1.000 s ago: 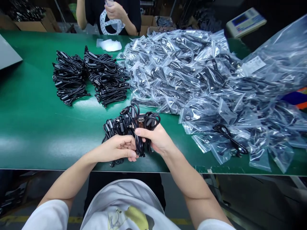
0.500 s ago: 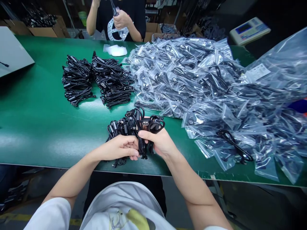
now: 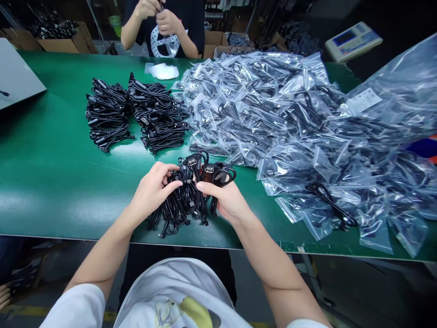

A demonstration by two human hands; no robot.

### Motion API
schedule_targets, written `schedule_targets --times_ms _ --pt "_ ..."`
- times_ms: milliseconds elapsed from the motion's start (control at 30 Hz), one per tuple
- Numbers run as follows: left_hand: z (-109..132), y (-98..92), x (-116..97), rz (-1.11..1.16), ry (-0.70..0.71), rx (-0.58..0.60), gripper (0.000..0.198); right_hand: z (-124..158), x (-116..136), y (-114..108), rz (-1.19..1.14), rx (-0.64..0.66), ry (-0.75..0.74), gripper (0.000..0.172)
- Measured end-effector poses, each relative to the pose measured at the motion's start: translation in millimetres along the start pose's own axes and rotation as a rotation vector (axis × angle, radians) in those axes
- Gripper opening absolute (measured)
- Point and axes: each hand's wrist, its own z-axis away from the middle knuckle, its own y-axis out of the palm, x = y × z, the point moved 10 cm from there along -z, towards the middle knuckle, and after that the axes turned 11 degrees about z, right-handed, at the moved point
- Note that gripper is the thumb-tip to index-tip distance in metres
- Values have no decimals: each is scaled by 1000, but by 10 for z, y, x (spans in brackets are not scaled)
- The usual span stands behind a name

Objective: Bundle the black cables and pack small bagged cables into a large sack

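Several coiled black cables (image 3: 218, 175) are gripped in my right hand (image 3: 232, 200), the thumb pressed over them and the connector ends pointing up. My left hand (image 3: 153, 189) is closed in a pinch at the upper part of a small pile of black cables (image 3: 172, 207), just left of my right hand. The fingers there take hold of one cable, partly hidden by the hand. The pile lies on the green table (image 3: 68, 191) close to its front edge, with the small plugs toward me.
Two stacks of bundled black cables (image 3: 109, 114) lie farther back. To the right spreads a big heap of bagged cables (image 3: 259, 109), with one loose cable (image 3: 331, 205) on top. Across the table a person (image 3: 164, 27) handles a clear bag. A scale (image 3: 353, 41) stands back right.
My left hand has moved up and left, from beside the held cables to the top of the pile. My right hand keeps its hold in nearly the same place.
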Motion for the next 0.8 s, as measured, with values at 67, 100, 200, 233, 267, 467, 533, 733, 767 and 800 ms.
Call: schedule_targets --times_ms 67,100,200,233,267,467,533,733,767,800 --pt "-1 18 16 -126 -10 6 39 -6 -14 -6 -1 1 -3 25" --pt "-2 31 28 -167 -23 20 38 -10 -22 -5 -3 3 -4 25" --pt "-3 54 42 -195 -45 60 34 -18 -35 40 -28 44 -9 23" --pt "-3 51 40 -188 -45 63 33 -19 -28 54 -42 56 -15 23" --pt "-4 48 35 -176 -40 64 32 -20 -17 63 -58 63 -21 23" --pt "-16 12 0 101 -7 56 23 -36 -18 27 -231 84 59 22" --pt "-17 26 22 311 -33 96 21 -49 -19 16 -280 105 87 23" --pt "-26 -74 73 983 -65 113 26 -81 66 -5 -294 141 23 35" --pt "-27 -97 80 1055 -62 108 24 -77 71 7 -276 150 10 35" --pt "-27 -116 84 1108 -58 107 22 -67 64 38 -244 172 5 33"
